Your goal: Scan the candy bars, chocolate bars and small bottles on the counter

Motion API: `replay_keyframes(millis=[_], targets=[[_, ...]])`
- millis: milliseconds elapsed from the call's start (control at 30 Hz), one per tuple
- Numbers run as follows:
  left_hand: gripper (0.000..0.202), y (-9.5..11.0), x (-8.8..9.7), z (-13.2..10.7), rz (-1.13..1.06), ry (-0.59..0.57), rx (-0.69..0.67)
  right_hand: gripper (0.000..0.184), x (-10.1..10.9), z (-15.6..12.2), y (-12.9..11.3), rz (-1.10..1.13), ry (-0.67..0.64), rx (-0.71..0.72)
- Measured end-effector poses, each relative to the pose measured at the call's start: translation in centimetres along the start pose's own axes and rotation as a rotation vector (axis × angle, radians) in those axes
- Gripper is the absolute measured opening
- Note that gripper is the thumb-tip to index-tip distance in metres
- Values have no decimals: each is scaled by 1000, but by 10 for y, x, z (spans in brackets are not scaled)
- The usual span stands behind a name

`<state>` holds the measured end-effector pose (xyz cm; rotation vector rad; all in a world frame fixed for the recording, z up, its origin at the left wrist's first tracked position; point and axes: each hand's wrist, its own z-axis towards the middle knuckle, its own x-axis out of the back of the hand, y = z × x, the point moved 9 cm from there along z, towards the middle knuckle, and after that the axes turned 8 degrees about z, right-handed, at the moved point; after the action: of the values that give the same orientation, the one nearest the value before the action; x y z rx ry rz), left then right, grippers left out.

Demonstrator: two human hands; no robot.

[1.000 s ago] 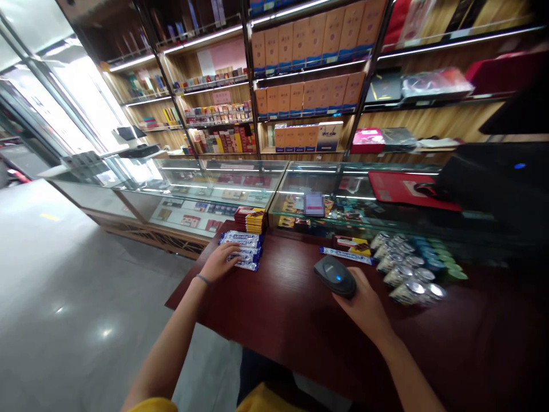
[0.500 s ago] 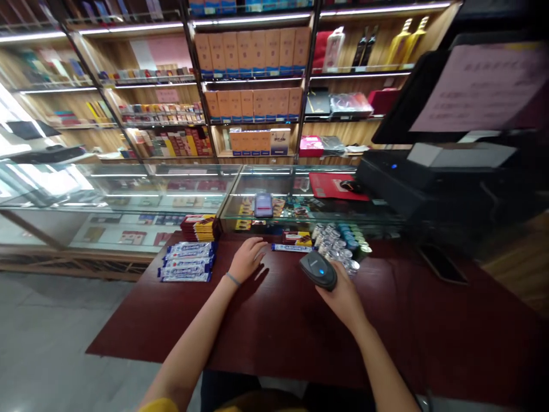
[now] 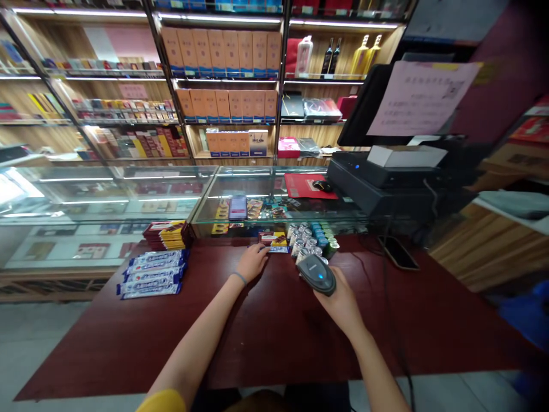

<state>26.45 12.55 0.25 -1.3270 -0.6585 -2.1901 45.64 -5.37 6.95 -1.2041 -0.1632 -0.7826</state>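
My left hand [image 3: 253, 261], a band on its wrist, reaches forward with fingers stretched over the left end of a blue-and-white snack stick packet [image 3: 279, 249]; whether the fingertips press on it I cannot tell. This packet lies just in front of a red-and-yellow chocolate box [image 3: 271, 238]. In my right hand [image 3: 338, 297] is a dark grey barcode scanner [image 3: 317, 273] with a lit blue light, held above the table. It hides part of the nearest silver cans [image 3: 305, 240]. Similar packets [image 3: 152, 273] lie stacked to the left.
Red-and-yellow boxes [image 3: 167, 234] stand stacked at the back left of the dark red table [image 3: 274, 337]. Green and blue cans [image 3: 326, 237] adjoin the silver ones. A phone [image 3: 398, 253] lies right, near a cable. Behind is a glass counter [image 3: 171, 197] with a monitor [image 3: 364, 106].
My left hand has moved right to the single packet's left end. The scanner stays in my right hand. The whole view has turned to the right.
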Motion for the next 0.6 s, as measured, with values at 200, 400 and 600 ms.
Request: replay_keyframes(millis=[200, 400, 600], targets=[[27, -2, -2, -2, 49, -80, 36, 30, -6, -3, -1, 0, -7, -19], [28, -11, 19, -13, -209, -17, 189, 33, -11, -5, -4, 24, -11, -22], [35, -47, -4, -53, -949, -107, 673, 35, -30, -2, -9, 45, -49, 3]])
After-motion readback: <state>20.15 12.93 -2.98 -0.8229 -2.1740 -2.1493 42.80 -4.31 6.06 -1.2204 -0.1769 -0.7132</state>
